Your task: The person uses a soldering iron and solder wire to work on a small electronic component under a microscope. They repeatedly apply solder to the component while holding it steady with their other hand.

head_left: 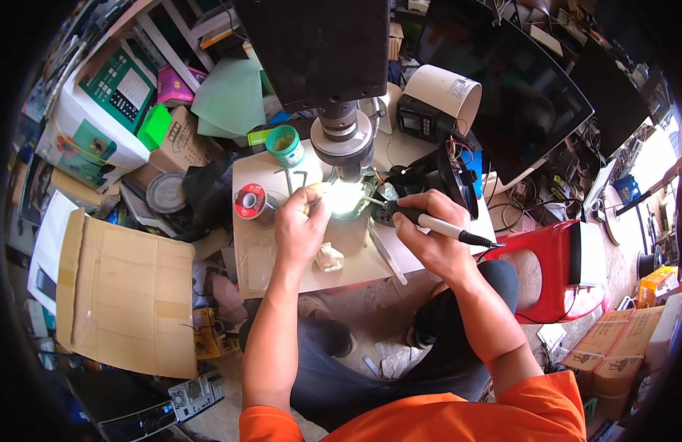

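My right hand (438,234) is closed around a soldering iron (445,227) with a white handle and dark grip. The iron's tip points left into a brightly lit spot under a microscope head (341,144). Across from it, my left hand (299,227) is pinched shut at the left edge of the glare. Whatever its fingertips hold is washed out by the light. A spool of solder wire (251,202) with a red label stands left of that hand. Below the lit spot lie a crumpled white tissue (329,258) and a long thin metal tool (386,254).
A teal tub (285,146) stands at the table's back left. Dark electronics with loose wires (453,163) crowd its right side. Around the table are a cardboard piece (138,287), a red plastic stool (536,269), large dark screens (514,88) and boxes (617,342).
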